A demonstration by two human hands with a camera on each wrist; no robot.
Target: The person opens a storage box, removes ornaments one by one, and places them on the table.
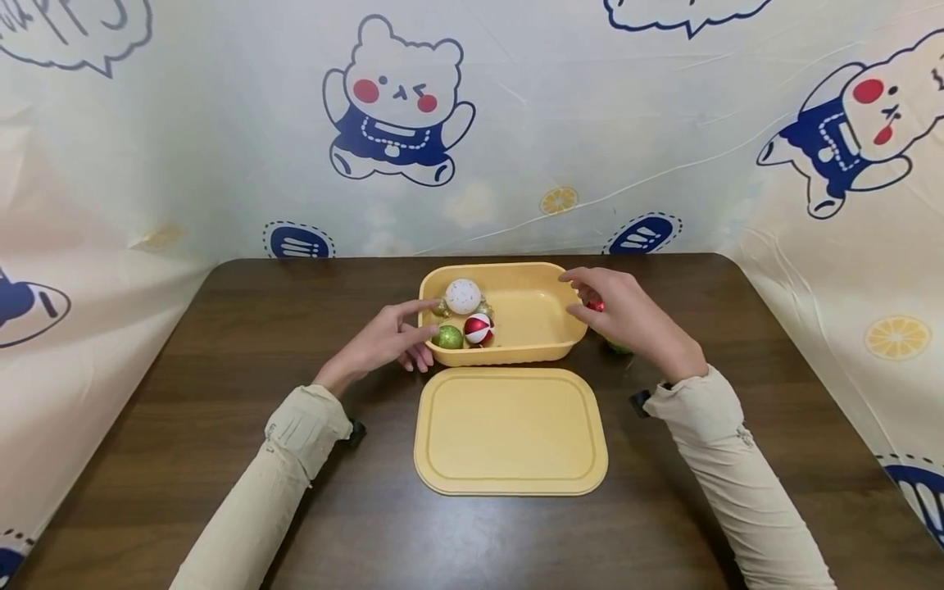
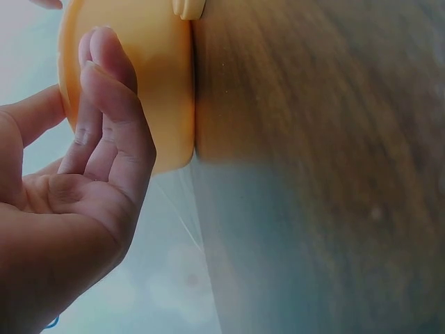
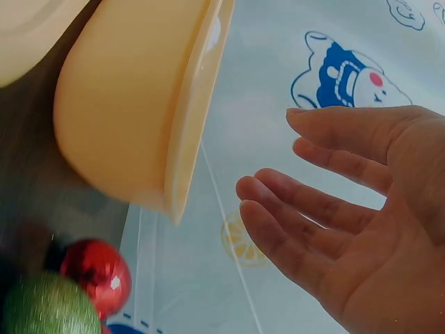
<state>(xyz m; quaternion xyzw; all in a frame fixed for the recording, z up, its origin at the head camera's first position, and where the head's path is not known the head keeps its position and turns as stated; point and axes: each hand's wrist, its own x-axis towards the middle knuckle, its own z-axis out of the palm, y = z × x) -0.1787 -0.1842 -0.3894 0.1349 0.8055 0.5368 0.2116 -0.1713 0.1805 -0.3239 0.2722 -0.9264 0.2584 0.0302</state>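
Observation:
A yellow oblong box (image 1: 531,354) stands at the back middle of the table. Inside its left half lie a white speckled ball (image 1: 463,296), a green glitter ball (image 1: 448,337), a red-and-white ball (image 1: 478,329) and small gold balls (image 1: 484,309). My left hand (image 1: 378,338) is at the box's left end, with thumb and index finger at the rim and the other fingers loosely bent outside the wall. My right hand (image 1: 627,310) hovers by the right end, fingers spread and relaxed; in the right wrist view its palm (image 3: 389,243) holds nothing and is apart from the box (image 3: 125,104).
A flat yellow lid (image 1: 510,432) lies on the dark wooden table (image 1: 243,344) just in front of the box. Right of the box, partly behind my right hand, are a red shiny ball (image 3: 97,277) and a green ball (image 3: 50,306). A printed cloth (image 1: 516,123) hangs behind.

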